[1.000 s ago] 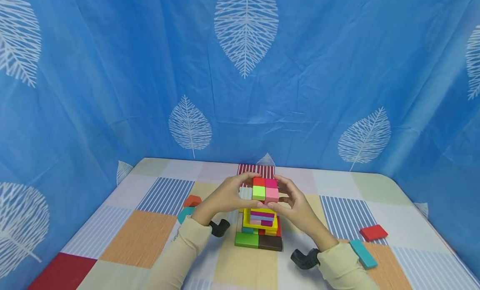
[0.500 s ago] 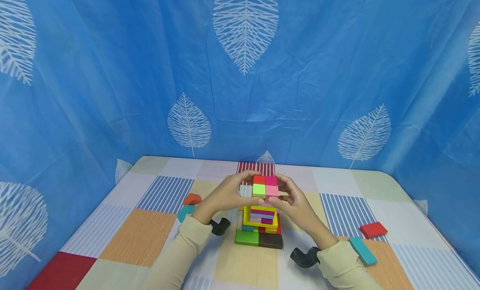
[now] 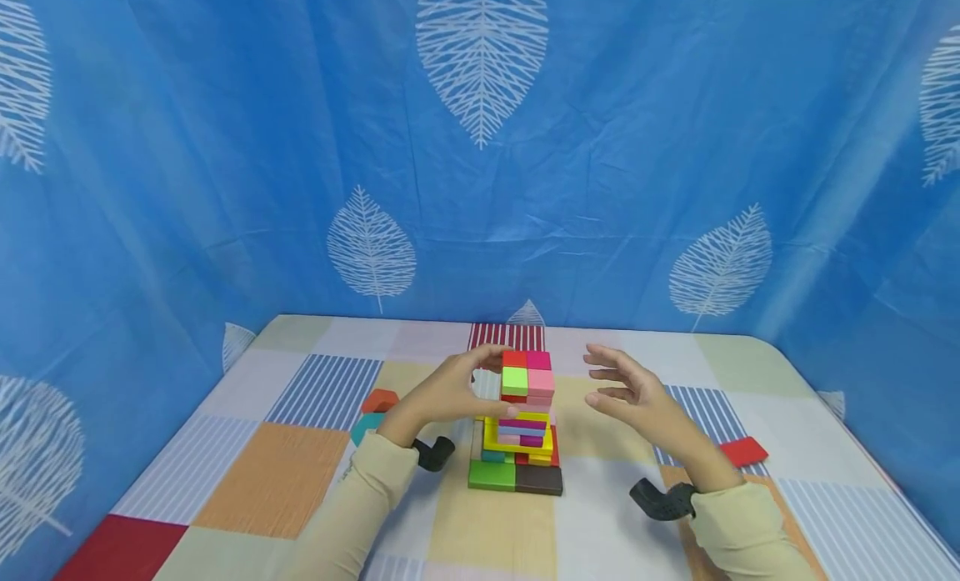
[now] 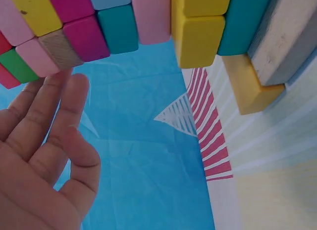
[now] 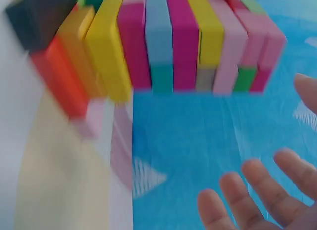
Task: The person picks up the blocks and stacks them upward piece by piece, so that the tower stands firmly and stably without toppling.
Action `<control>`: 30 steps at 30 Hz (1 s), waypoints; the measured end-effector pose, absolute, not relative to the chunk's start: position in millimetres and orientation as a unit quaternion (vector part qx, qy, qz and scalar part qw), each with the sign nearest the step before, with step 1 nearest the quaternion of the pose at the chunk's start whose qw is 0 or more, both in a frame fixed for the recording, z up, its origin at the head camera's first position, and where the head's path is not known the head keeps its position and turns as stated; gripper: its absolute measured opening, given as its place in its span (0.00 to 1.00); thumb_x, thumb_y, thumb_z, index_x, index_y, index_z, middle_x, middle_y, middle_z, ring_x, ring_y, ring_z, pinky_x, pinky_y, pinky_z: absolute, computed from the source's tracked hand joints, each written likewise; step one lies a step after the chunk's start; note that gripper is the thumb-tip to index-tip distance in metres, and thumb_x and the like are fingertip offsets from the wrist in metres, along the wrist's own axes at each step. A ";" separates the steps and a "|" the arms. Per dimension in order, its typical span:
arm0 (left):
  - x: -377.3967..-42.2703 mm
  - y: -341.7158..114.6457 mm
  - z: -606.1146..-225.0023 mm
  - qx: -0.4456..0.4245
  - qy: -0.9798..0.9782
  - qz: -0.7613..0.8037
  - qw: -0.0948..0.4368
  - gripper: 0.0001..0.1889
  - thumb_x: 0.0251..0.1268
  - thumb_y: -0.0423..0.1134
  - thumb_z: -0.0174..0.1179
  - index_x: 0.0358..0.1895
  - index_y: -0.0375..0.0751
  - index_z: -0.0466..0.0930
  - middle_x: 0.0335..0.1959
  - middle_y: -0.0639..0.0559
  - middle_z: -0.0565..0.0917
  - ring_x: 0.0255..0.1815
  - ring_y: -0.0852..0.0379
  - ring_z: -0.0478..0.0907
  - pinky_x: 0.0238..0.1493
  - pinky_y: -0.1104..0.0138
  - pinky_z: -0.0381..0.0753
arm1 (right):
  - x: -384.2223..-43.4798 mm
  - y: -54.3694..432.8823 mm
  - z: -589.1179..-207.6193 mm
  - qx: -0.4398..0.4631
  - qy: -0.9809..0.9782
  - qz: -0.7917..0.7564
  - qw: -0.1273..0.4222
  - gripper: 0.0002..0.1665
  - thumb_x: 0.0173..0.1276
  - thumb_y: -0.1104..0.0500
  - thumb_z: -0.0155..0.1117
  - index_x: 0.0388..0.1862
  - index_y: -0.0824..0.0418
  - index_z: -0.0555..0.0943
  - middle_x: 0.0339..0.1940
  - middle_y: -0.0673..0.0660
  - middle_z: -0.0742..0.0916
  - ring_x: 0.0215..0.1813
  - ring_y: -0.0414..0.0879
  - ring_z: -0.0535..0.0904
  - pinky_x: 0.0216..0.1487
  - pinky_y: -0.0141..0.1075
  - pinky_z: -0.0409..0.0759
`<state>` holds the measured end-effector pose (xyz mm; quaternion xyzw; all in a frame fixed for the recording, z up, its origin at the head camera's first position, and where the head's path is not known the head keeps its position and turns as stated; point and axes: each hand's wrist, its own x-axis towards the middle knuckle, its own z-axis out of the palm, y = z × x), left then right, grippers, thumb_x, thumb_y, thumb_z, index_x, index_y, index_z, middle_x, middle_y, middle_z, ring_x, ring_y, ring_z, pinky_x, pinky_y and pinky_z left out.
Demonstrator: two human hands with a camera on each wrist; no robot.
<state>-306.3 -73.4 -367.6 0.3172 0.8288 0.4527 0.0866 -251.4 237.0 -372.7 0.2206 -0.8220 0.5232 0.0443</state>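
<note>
A tower of colourful wooden blocks (image 3: 522,438) stands upright on the table, its base showing a green block (image 3: 492,476) and a dark brown block (image 3: 538,480). On top lie a lime block (image 3: 514,381), a pink block (image 3: 540,384), a red one and a magenta one. My left hand (image 3: 448,391) is at the upper left side of the tower, thumb in front and fingers towards the back; in the left wrist view its fairly straight fingertips touch or nearly touch the upper blocks. To the right, my right hand (image 3: 637,402) is apart from the tower, fingers spread and holding nothing.
Left of the tower, an orange block (image 3: 380,400) and a teal block (image 3: 363,429) lie partly behind the left wrist. A red block (image 3: 744,452) lies at the right beyond the right forearm. A blue leaf-print curtain (image 3: 570,189) surrounds the patchwork-covered table (image 3: 495,535).
My right hand has let go of the upper tower and moved off to the right. The left hand stays beside the tower, which still stands. The right forearm now covers the teal block there.
</note>
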 end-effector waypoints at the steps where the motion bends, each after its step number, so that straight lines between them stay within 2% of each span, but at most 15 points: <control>1: -306.6 -72.6 -368.3 0.319 0.828 0.454 0.087 0.44 0.62 0.44 0.79 0.78 0.33 0.69 0.66 0.42 0.82 0.69 0.43 0.77 0.71 0.42 0.77 | -249.9 244.1 -372.9 0.217 -0.830 0.512 0.042 0.38 0.78 0.64 0.68 0.82 0.69 0.67 0.73 0.72 0.78 0.71 0.71 0.76 0.61 0.30 0.81; 5: -308.3 -70.0 -370.9 0.318 0.826 0.457 0.088 0.39 0.62 0.44 0.79 0.74 0.35 0.74 0.62 0.45 0.84 0.66 0.46 0.78 0.68 0.44 0.79 | -244.3 271.1 -377.4 0.219 -0.850 0.478 0.033 0.28 0.79 0.64 0.67 0.74 0.70 0.76 0.68 0.71 0.83 0.65 0.47 0.83 0.59 0.30 0.83; 7: -309.1 -69.8 -371.4 0.318 0.827 0.455 0.086 0.38 0.62 0.45 0.79 0.73 0.36 0.75 0.61 0.46 0.84 0.65 0.47 0.78 0.67 0.45 0.79 | -241.5 284.9 -381.3 0.235 -0.854 0.465 0.025 0.25 0.80 0.65 0.66 0.72 0.71 0.78 0.65 0.67 0.86 0.61 0.39 0.84 0.58 0.29 0.83; 9: -308.9 -70.5 -371.4 0.317 0.829 0.453 0.084 0.37 0.62 0.45 0.79 0.72 0.36 0.76 0.61 0.47 0.85 0.64 0.48 0.78 0.67 0.46 0.79 | -238.5 299.2 -384.6 0.256 -0.855 0.451 0.013 0.23 0.80 0.66 0.65 0.69 0.72 0.79 0.63 0.59 0.88 0.58 0.37 0.84 0.57 0.30 0.83; 12: -308.3 -70.7 -371.7 0.320 0.829 0.451 0.081 0.36 0.63 0.45 0.79 0.71 0.36 0.76 0.60 0.46 0.85 0.64 0.47 0.79 0.66 0.46 0.80 | -233.5 324.8 -388.5 0.278 -0.866 0.415 -0.016 0.20 0.80 0.68 0.65 0.66 0.73 0.81 0.59 0.54 0.89 0.57 0.39 0.85 0.56 0.32 0.83; 17: -308.0 -68.9 -372.9 0.323 0.829 0.450 0.079 0.36 0.62 0.44 0.80 0.71 0.35 0.76 0.60 0.46 0.85 0.63 0.47 0.79 0.65 0.46 0.80 | -224.7 368.3 -392.6 0.271 -0.886 0.364 -0.097 0.19 0.73 0.78 0.62 0.60 0.73 0.84 0.57 0.67 0.88 0.58 0.24 0.79 0.54 0.28 0.83; 19: -307.7 -68.8 -372.2 0.323 0.830 0.448 0.078 0.36 0.62 0.44 0.80 0.70 0.35 0.76 0.60 0.46 0.85 0.63 0.47 0.79 0.65 0.46 0.80 | -221.8 381.1 -395.5 0.278 -0.882 0.360 -0.123 0.22 0.69 0.82 0.60 0.59 0.71 0.85 0.57 0.67 0.88 0.59 0.21 0.76 0.54 0.26 0.82; 23: -306.6 -68.5 -370.9 0.323 0.832 0.445 0.077 0.36 0.62 0.43 0.80 0.70 0.34 0.76 0.60 0.45 0.86 0.63 0.46 0.79 0.65 0.46 0.80 | -217.8 393.4 -403.6 0.317 -0.867 0.361 -0.132 0.35 0.60 0.89 0.55 0.57 0.63 0.88 0.58 0.56 0.88 0.62 0.22 0.75 0.55 0.26 0.82; 25: -306.0 -68.4 -370.7 0.321 0.833 0.445 0.076 0.36 0.62 0.43 0.79 0.70 0.34 0.76 0.60 0.45 0.86 0.63 0.46 0.80 0.65 0.46 0.80 | -216.9 393.9 -406.8 0.328 -0.865 0.357 -0.128 0.38 0.57 0.90 0.56 0.56 0.60 0.89 0.58 0.54 0.88 0.61 0.22 0.75 0.52 0.28 0.83; 28: -306.4 -68.4 -371.8 0.321 0.833 0.444 0.074 0.36 0.62 0.43 0.80 0.70 0.34 0.76 0.60 0.45 0.86 0.63 0.46 0.80 0.65 0.46 0.80 | -216.1 390.2 -408.8 0.329 -0.860 0.365 -0.137 0.35 0.55 0.89 0.58 0.55 0.63 0.89 0.53 0.58 0.88 0.54 0.27 0.78 0.43 0.31 0.83; 30: -306.5 -68.5 -372.3 0.321 0.833 0.444 0.071 0.36 0.62 0.43 0.80 0.70 0.34 0.76 0.59 0.45 0.86 0.63 0.46 0.80 0.65 0.46 0.80 | -215.1 386.5 -408.1 0.307 -0.863 0.372 -0.152 0.25 0.61 0.83 0.65 0.53 0.67 0.88 0.48 0.59 0.86 0.48 0.32 0.79 0.39 0.33 0.82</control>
